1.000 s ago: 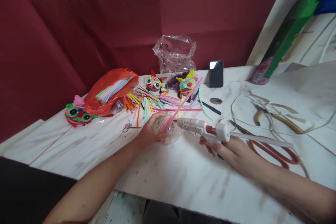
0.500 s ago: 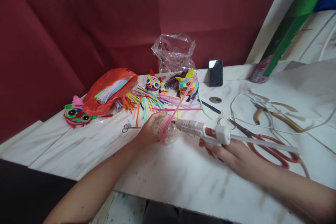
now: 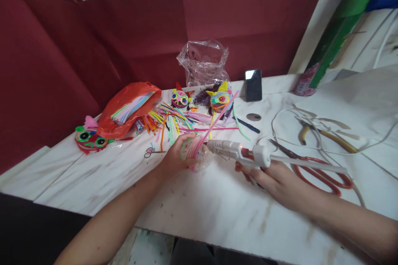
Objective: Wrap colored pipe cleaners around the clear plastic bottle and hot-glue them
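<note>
My left hand [image 3: 176,155] is wrapped round a clear rounded plastic piece [image 3: 203,160], seemingly a bottle or ball. Strands of pink pipe cleaner [image 3: 195,149] are wound over its side. One loose pink end [image 3: 221,115] sticks up towards the back right. In my right hand [image 3: 264,178] is a white hot glue gun [image 3: 228,149], gripped by its handle, with a long glue stick [image 3: 311,164] coming out of the rear. Its nozzle points left, close against the pink strands; whether it touches them I cannot tell.
Finished pipe-cleaner animal heads [image 3: 90,136] and a red bag [image 3: 124,89] of pipe cleaners lie at the back left. Red-handled scissors [image 3: 326,178], pliers [image 3: 338,143] and a white cord [image 3: 275,120] lie on the right. A phone [image 3: 253,85] leans at the back.
The view has shifted very slightly. Both hands, the wound piece and the glue gun keep nearly the same places relative to each other.
</note>
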Action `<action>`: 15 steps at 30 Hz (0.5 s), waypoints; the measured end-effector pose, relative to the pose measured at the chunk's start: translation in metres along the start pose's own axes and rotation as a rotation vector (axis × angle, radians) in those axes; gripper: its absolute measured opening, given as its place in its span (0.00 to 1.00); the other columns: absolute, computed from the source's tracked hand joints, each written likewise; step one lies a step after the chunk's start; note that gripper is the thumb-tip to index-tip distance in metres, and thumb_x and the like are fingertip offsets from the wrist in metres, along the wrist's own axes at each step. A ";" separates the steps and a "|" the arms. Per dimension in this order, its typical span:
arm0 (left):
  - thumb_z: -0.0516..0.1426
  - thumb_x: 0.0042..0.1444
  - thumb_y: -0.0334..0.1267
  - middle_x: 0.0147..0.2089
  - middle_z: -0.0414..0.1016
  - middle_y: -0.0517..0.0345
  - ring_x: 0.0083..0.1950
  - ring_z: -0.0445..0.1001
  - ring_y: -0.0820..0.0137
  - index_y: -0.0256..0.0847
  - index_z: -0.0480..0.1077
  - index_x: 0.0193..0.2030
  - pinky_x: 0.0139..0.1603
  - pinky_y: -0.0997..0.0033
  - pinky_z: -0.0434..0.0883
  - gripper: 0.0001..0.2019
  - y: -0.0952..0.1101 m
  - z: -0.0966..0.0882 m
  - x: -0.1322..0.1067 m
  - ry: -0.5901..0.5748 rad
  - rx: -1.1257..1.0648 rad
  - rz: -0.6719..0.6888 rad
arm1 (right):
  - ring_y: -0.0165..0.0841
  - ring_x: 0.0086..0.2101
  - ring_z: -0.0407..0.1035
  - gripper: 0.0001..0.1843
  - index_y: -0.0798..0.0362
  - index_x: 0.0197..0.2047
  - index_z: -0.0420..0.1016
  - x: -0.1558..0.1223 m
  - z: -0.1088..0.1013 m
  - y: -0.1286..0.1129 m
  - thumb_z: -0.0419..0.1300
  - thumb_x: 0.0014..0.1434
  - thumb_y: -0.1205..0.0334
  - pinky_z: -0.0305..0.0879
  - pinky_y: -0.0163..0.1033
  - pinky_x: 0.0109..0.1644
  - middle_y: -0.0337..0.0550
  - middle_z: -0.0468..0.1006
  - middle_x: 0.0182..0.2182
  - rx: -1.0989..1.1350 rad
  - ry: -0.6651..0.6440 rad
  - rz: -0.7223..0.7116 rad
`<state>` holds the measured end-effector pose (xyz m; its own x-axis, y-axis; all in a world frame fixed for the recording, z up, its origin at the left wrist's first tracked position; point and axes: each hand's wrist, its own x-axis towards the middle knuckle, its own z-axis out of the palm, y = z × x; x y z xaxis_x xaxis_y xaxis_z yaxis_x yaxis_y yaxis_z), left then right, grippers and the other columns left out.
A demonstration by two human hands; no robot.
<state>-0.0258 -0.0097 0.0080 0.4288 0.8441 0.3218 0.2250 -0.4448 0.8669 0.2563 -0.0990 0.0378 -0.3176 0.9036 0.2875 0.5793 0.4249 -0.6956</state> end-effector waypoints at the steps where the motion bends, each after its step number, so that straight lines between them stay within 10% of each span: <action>1: 0.69 0.42 0.50 0.61 0.68 0.48 0.62 0.67 0.53 0.44 0.64 0.57 0.61 0.55 0.66 0.36 0.000 0.000 0.000 0.004 0.003 0.003 | 0.35 0.27 0.71 0.20 0.52 0.34 0.74 0.000 -0.001 0.000 0.47 0.63 0.50 0.72 0.39 0.36 0.42 0.75 0.24 -0.003 -0.002 -0.007; 15: 0.68 0.42 0.50 0.62 0.66 0.46 0.64 0.64 0.51 0.43 0.63 0.58 0.63 0.53 0.63 0.37 0.001 -0.002 0.001 -0.010 0.031 -0.017 | 0.35 0.29 0.73 0.20 0.51 0.35 0.73 -0.006 0.000 -0.010 0.45 0.65 0.50 0.71 0.38 0.36 0.43 0.77 0.27 -0.031 -0.036 -0.088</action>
<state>-0.0265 -0.0090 0.0097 0.4331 0.8490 0.3029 0.2591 -0.4391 0.8603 0.2522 -0.1092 0.0430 -0.3946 0.8602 0.3229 0.5707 0.5049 -0.6476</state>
